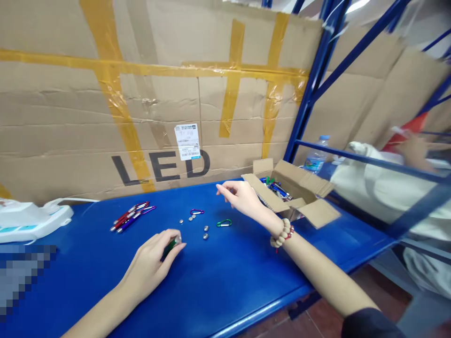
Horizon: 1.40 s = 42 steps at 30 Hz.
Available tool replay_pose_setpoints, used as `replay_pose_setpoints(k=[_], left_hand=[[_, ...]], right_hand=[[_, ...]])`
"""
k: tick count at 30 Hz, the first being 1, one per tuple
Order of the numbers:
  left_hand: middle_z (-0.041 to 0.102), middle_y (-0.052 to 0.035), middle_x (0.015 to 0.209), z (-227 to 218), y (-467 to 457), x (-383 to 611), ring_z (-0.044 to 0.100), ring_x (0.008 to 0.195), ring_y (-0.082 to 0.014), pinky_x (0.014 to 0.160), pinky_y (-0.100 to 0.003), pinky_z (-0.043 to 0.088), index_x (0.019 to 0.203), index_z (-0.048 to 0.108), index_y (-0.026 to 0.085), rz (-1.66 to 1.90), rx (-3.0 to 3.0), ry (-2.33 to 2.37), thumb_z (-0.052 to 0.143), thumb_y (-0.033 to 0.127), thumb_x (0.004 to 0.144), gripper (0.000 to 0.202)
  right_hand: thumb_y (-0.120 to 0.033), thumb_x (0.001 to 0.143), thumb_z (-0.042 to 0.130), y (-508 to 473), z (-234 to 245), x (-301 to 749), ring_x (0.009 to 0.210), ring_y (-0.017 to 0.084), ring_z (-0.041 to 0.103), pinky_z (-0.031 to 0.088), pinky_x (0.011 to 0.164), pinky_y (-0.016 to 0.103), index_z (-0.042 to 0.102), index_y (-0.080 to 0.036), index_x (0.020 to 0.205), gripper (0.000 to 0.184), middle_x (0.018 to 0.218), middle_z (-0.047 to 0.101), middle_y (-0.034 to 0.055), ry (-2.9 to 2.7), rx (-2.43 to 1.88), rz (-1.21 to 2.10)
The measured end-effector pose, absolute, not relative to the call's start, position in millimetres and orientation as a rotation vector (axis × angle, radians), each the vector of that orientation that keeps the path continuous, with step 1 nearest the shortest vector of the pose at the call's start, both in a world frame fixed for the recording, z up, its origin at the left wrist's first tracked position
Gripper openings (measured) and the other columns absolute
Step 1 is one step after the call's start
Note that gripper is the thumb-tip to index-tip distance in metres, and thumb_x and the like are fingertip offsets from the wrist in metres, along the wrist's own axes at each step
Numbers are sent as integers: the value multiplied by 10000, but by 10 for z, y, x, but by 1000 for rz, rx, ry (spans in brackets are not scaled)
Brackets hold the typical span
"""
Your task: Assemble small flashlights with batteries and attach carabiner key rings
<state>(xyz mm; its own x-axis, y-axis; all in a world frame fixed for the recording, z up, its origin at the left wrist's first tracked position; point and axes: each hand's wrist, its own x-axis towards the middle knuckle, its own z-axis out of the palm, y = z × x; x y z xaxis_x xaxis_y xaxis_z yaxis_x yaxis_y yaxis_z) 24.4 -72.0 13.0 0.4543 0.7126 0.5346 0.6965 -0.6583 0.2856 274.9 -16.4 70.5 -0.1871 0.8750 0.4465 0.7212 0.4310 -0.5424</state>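
On the far side stands a huge flat brown cardboard panel (70, 112). In front of it is a smooth blue table (169, 305). An open brown cardboard box (319, 213) sits at the right. The right hand (241, 197) is just left of the box, fingers loosely curled; I cannot tell if it pinches anything tiny. Nearer and to the left, the left hand (151, 256) is curled around a dark green thing with a shiny end (169, 247), mostly hidden. Far left lie shiny red and purple pen-shaped sticks (132, 217). In the middle are a purple metal clip (197, 212), a green metal clip (224, 223) and little round silver bits (206, 228). To work well, grip the green thing softly but firmly, shiny end showing, and don't bump the silver bits, as they may roll.
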Motion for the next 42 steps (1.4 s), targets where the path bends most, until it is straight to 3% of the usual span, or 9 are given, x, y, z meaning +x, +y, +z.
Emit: replay_pose_setpoints(k=[6,10,11,14,18,22,30,37,42], left_hand=[[651,8,739,67,-729,262,631,653,-144,609,-198,477,914,519,230,1090,2621,1219,426,416,875,212],[649,7,728,39,-767,332,629,636,-138,599,-190,483,893,525,233,1072,2639,1111,427,396,882,191],[651,7,736,35,-776,349,632,645,-138,606,-189,485,900,531,236,1078,2648,1085,431,395,881,189],[652,1,741,39,-792,380,634,653,-144,618,-200,489,912,539,237,1123,2631,1083,417,408,886,211],[642,-5,714,64,-786,373,623,623,-147,592,-211,485,892,533,230,1071,2627,1123,417,388,888,196],[646,-14,724,76,-778,349,634,660,-158,617,-222,496,898,539,226,1086,2651,1159,421,382,884,196],[645,2,694,53,-791,388,626,611,-148,586,-211,481,899,535,237,1153,2628,1141,412,419,883,220],[645,23,675,43,-793,407,623,592,-143,579,-206,474,909,529,252,1189,2615,1138,399,440,884,230],[642,6,693,43,-789,395,620,622,-150,612,-221,484,896,530,235,1172,2605,1137,404,408,888,214]], right_hand=[[-434,900,300,-33,1108,3446,641,91,610,437,568,183,563,-168,1025,394,865,654,38,-1844,-1646,49],[-276,748,575,160,1161,4137,755,169,626,461,643,229,638,-123,892,219,883,667,92,-1914,-1878,73],[-216,665,651,213,1121,4270,780,193,624,464,665,242,650,-116,873,230,880,669,100,-1954,-1939,98],[-161,529,750,353,900,4484,948,210,581,453,797,244,608,-150,1061,552,1058,629,84,-2126,-1997,176],[-265,687,692,480,578,4452,1057,224,514,418,901,349,497,-152,1204,564,1213,514,120,-2231,-2075,184],[-306,867,505,531,492,4421,993,192,540,454,845,410,496,-159,1166,333,1152,529,85,-2263,-2155,201],[-302,869,506,459,788,4628,905,161,568,489,774,352,546,-142,1071,261,1056,571,64,-2265,-2177,256],[-392,845,496,375,874,4615,496,97,563,445,483,234,599,-155,956,281,798,636,43,-2174,-2208,292],[-373,879,413,289,976,4416,672,176,623,404,563,250,619,-141,909,312,868,649,118,-2101,-2169,29]])
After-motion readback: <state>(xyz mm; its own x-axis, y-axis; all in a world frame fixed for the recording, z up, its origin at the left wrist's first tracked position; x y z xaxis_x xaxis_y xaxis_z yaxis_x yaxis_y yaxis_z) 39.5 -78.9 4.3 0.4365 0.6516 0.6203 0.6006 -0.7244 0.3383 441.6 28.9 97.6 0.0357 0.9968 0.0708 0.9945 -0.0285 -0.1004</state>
